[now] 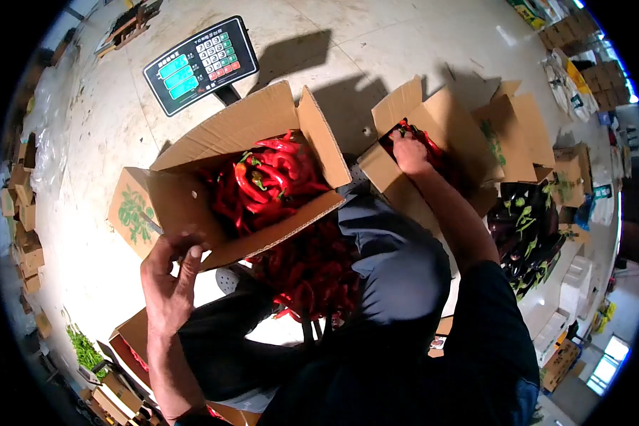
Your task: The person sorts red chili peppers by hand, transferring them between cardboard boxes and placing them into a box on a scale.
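Observation:
My right hand (410,150) reaches into the smaller cardboard box (385,170) on the right, its fingers closed on a red pepper (407,129) near the box's inner wall. More red peppers lie around it. My left hand (169,284) is beside the near left corner of the larger cardboard box (224,138), thumb and forefinger apart, fingertips slightly blurred. Nothing clearly shows in it. Shiny red peppers (273,174), some with green stems, are heaped in this larger box. Below it, between my legs, lies another pile of red peppers (309,273).
A digital scale display (202,64) stands behind the larger box. Dark eggplants (529,231) are heaped at the right, near more cardboard boxes (515,128). Green vegetables (85,348) lie at the lower left. Plastic sheeting (53,131) lies along the left side.

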Demonstrator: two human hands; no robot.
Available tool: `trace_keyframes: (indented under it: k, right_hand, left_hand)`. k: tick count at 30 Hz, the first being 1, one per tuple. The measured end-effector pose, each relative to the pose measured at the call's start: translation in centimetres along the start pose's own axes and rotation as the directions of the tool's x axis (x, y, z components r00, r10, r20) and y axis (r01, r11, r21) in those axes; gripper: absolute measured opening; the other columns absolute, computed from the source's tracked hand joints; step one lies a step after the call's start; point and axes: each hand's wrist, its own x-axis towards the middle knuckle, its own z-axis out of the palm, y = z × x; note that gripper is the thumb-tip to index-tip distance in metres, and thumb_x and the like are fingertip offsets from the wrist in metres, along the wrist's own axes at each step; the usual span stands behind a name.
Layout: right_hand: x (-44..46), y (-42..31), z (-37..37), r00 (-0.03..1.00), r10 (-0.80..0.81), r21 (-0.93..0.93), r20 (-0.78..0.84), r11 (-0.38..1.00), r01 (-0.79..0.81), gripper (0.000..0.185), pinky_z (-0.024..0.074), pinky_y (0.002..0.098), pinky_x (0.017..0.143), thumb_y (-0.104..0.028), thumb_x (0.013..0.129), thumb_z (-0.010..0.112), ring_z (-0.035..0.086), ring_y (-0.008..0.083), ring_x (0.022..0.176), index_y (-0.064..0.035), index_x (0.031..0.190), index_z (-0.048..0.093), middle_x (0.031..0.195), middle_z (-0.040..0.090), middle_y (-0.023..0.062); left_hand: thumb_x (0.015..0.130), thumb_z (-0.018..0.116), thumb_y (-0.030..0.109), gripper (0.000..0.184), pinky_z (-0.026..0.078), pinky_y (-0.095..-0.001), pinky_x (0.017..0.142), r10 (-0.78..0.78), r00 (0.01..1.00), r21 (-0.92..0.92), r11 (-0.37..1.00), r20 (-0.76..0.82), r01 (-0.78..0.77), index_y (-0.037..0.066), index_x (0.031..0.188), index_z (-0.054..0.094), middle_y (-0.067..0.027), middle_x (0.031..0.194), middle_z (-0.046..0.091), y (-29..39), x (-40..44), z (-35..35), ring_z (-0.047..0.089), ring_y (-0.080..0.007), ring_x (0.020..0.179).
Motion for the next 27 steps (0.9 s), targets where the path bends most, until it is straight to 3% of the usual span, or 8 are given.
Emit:
trace_keyframes:
  k: [3,7,11,12,15,19,20,27]
  right_hand:
    - [2.2,0.1,0.8,1.000,-0.001,-0.027,0.008,1.000,0.001,0.031,0.0549,0.0501,0.080,-0.020,0.098,0.041,0.066,0.0406,0.098,-0.0100,0.125,0.053,0.115,0.059,0.0233]
    - [3.9,0.9,-1.0,0.985,-0.021,-0.025,0.173,0.999,0.025,0.035,0.0514,0.0463,0.091,-0.020,0.098,0.040,0.058,0.0349,0.118,-0.0042,0.125,0.055,0.128,0.055,0.0257]
    - [4.4,0.9,1.2,0.997,0.076,0.011,0.014,0.997,-0.076,0.032,0.0557,0.0438,0.083,-0.017,0.098,0.042,0.068,0.0344,0.100,-0.0014,0.116,0.062,0.113,0.067,0.0213]
    - [3.7,1.3,1.9,0.994,-0.036,-0.082,-0.104,0.996,0.028,0.029,0.0575,0.0437,0.072,-0.017,0.099,0.040,0.071,0.0316,0.079,-0.0041,0.110,0.063,0.096,0.071,0.0181]
    - [2.2,1.4,2.9,0.957,0.028,-0.131,-0.287,0.989,-0.068,0.024,0.0573,0.0442,0.065,-0.018,0.098,0.043,0.071,0.0300,0.070,-0.0056,0.103,0.063,0.083,0.069,0.0156]
    - [-0.1,1.6,0.7,0.979,-0.061,-0.070,-0.196,0.996,0.048,0.024,0.0566,0.0453,0.071,-0.017,0.092,0.049,0.070,0.0350,0.086,-0.0055,0.112,0.056,0.110,0.061,0.0216]
    - [0.3,1.4,0.1,0.999,-0.032,-0.017,-0.043,0.999,0.031,0.031,0.0559,0.0462,0.077,-0.017,0.091,0.051,0.068,0.0374,0.094,-0.0054,0.119,0.051,0.125,0.052,0.0243]
    - [-0.1,0.5,-0.1,0.991,-0.073,-0.003,-0.113,0.997,0.073,0.024,0.0552,0.0479,0.075,-0.018,0.093,0.048,0.067,0.0379,0.093,-0.0061,0.113,0.053,0.118,0.057,0.0193]
  left_hand:
    - [0.096,0.061,0.012,0.025,0.053,-0.0309,0.081,0.007,0.999,0.057,0.998,0.035,-0.009,-0.003,0.116,0.060,-0.0115,0.097,0.070,0.2,0.1,0.0,0.067,-0.0181,0.091]
    - [0.095,0.062,0.012,0.024,0.053,-0.0314,0.081,-0.004,1.000,0.057,0.998,0.012,0.003,-0.003,0.114,0.061,-0.0125,0.096,0.070,0.4,0.1,-0.2,0.066,-0.0179,0.091]
    - [0.094,0.064,0.011,0.023,0.052,-0.0319,0.082,-0.018,1.000,0.059,0.998,0.007,0.018,-0.003,0.112,0.062,-0.0124,0.096,0.069,0.6,-0.4,-0.4,0.066,-0.0185,0.091]
    - [0.093,0.064,0.010,0.022,0.052,-0.0321,0.082,-0.007,1.000,0.061,0.998,0.010,0.007,-0.002,0.112,0.063,-0.0123,0.096,0.069,0.3,-0.6,-0.4,0.066,-0.0188,0.091]
    - [0.092,0.065,0.010,0.022,0.051,-0.0325,0.083,0.034,0.998,0.099,0.994,0.046,-0.039,-0.002,0.111,0.063,-0.0123,0.096,0.069,-0.2,-0.6,-0.3,0.066,-0.0197,0.090]
    - [0.095,0.062,0.012,0.025,0.053,-0.0329,0.085,0.059,0.990,0.150,0.986,0.130,-0.078,-0.004,0.114,0.060,-0.0142,0.099,0.070,-0.7,-0.5,-0.2,0.067,-0.0202,0.094]
    - [0.094,0.063,0.010,0.023,0.053,-0.0320,0.084,0.069,0.988,0.186,0.978,0.140,-0.095,-0.004,0.113,0.061,-0.0144,0.099,0.070,-0.2,-0.4,-0.1,0.068,-0.0199,0.093]
    - [0.093,0.063,0.007,0.023,0.053,-0.0324,0.085,0.047,0.989,0.186,0.980,0.139,-0.073,-0.003,0.113,0.062,-0.0136,0.099,0.070,0.3,-0.2,0.9,0.068,-0.0200,0.094]
